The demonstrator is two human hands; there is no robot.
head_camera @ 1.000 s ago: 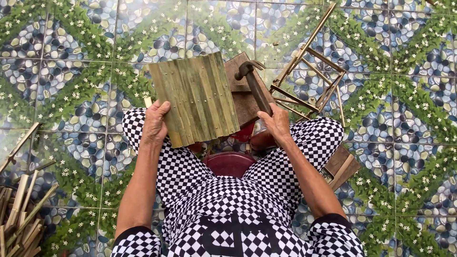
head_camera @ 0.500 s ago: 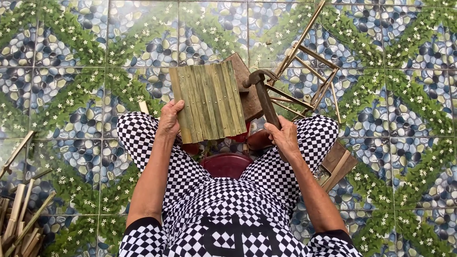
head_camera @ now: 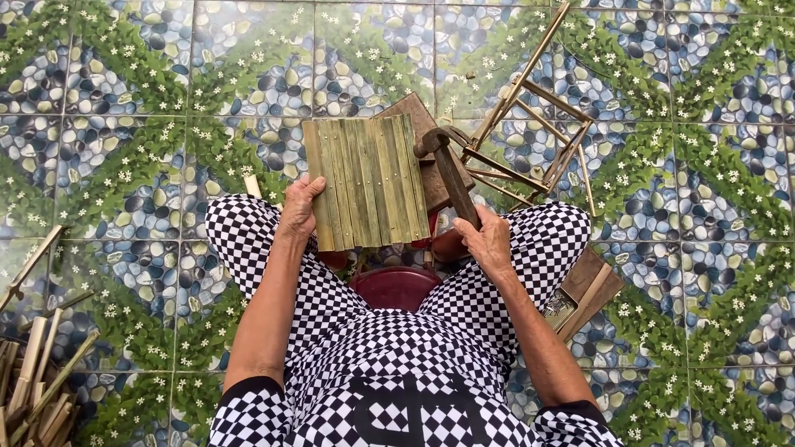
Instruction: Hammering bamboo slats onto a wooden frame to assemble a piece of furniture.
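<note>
A flat panel of green bamboo slats (head_camera: 366, 182) lies in front of my knees, resting on a brown wooden block (head_camera: 431, 157). My left hand (head_camera: 300, 209) grips the panel's lower left edge. My right hand (head_camera: 489, 240) is shut on the wooden handle of a hammer (head_camera: 447, 161), whose dark metal head hovers at the panel's upper right edge. I sit on a low dark red stool (head_camera: 396, 285) in black-and-white checked clothes.
A small bamboo-stick frame (head_camera: 538, 132) lies on the patterned tile floor to the right of the hammer. A wooden box (head_camera: 584, 290) sits by my right knee. Several cut bamboo strips (head_camera: 37, 372) are piled at the lower left.
The hammer has swung from over the block toward the panel's right edge. The view has shifted slightly; my left hand still holds the panel.
</note>
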